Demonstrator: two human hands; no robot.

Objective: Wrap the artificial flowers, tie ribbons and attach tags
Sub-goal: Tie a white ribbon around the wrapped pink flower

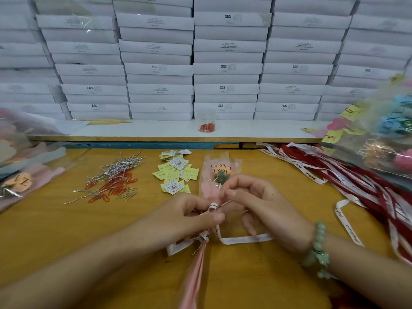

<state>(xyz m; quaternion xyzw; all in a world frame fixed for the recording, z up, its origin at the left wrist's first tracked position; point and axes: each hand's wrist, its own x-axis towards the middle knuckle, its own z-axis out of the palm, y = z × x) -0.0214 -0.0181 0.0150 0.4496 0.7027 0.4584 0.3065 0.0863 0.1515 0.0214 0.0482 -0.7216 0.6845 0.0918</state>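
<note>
A wrapped artificial flower [219,172] in a clear and pink sleeve printed "LOVE YOU" lies on the yellow table [55,230], its pink stem end pointing toward me. A white printed ribbon [243,239] is looped around the sleeve's neck. My left hand [189,212] pinches the ribbon's loop at the neck. From the other side, my right hand [256,197] pinches the sleeve and ribbon there; its wrist wears a green bead bracelet. One ribbon tail trails right under my right hand, another hangs left below my left hand.
Yellow and white tags [176,172] lie behind the flower. Silver twist ties and orange paper clips [113,179] are at the left. Red and white ribbons [356,181] pile at the right. Wrapped flowers [392,134] lie at both sides. White boxes [225,68] stack behind.
</note>
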